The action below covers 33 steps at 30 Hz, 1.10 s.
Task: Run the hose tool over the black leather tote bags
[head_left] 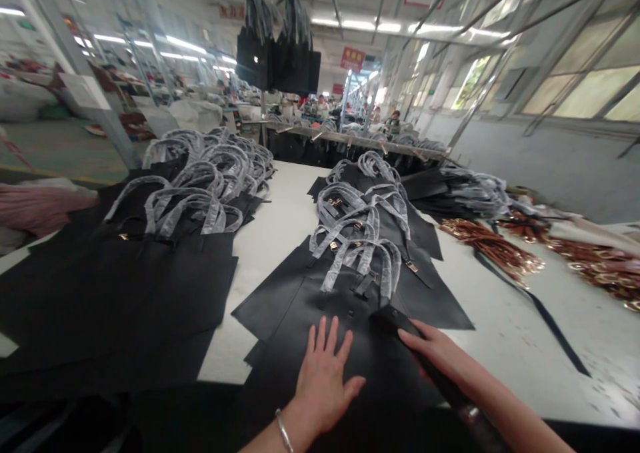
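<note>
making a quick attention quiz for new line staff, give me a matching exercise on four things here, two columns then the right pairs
Column one
1. left hand
2. right hand
3. bracelet
4. strap bundle

Column two
A. silver-coloured
B. gripping a long black piece
C. brown, with gold-coloured metal parts
D. fingers spread, over a black panel

Right pairs: 1-D, 2-B, 3-A, 4-C

White ceiling tubes point(359, 24) and right-hand windows point(560, 96) glare; soft haze, blurred background, stretched edges, bottom left dark.
</note>
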Tool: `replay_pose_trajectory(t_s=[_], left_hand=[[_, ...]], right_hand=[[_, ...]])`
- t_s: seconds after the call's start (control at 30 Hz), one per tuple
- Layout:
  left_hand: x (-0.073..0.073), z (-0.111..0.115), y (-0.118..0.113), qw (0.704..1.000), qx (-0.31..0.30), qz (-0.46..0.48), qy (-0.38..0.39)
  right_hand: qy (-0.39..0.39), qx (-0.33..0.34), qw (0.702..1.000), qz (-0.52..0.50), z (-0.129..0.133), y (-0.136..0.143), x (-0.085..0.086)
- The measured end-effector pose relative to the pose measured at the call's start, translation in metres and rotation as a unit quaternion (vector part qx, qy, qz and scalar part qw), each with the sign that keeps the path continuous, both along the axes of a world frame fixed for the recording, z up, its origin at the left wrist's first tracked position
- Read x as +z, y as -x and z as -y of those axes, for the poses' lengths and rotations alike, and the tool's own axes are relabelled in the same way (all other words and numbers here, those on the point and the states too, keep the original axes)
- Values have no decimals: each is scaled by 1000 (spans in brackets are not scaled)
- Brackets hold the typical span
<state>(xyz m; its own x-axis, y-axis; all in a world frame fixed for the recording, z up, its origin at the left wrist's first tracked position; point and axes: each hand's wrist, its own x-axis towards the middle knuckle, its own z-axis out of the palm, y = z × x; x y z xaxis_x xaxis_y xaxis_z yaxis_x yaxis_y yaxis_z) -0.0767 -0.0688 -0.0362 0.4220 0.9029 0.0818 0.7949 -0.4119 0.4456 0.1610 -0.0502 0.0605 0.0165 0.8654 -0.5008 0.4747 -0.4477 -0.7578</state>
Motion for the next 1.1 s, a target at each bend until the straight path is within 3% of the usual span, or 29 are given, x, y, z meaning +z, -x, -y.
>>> replay_pose_trajectory(t_s=[0.13, 0.33, 0.53, 0.63, 0.8, 0.93, 1.1], left_hand=[[2, 10, -6, 1000, -2, 10, 26], [-5, 25, -13, 998, -13, 26, 52], [4, 34, -13, 996, -21, 47, 66], [14, 13, -6, 996, 14, 69, 55], [19, -61, 13, 980, 167, 104, -17], [8, -97, 15, 987, 145, 62, -44], [-4, -102, 13, 988, 97, 83, -92]], right_hand=[[-73, 31, 996, 30, -7, 11, 5], [27, 113, 993, 15, 5, 25, 4], [-8, 136, 990, 27, -15, 55, -5], [-30, 154, 987, 36, -27, 67, -2], [-52, 191, 977, 79, -19, 67, 4], [-100, 225, 954, 172, 10, 68, 6], [-68, 275, 941, 187, 48, 83, 12]])
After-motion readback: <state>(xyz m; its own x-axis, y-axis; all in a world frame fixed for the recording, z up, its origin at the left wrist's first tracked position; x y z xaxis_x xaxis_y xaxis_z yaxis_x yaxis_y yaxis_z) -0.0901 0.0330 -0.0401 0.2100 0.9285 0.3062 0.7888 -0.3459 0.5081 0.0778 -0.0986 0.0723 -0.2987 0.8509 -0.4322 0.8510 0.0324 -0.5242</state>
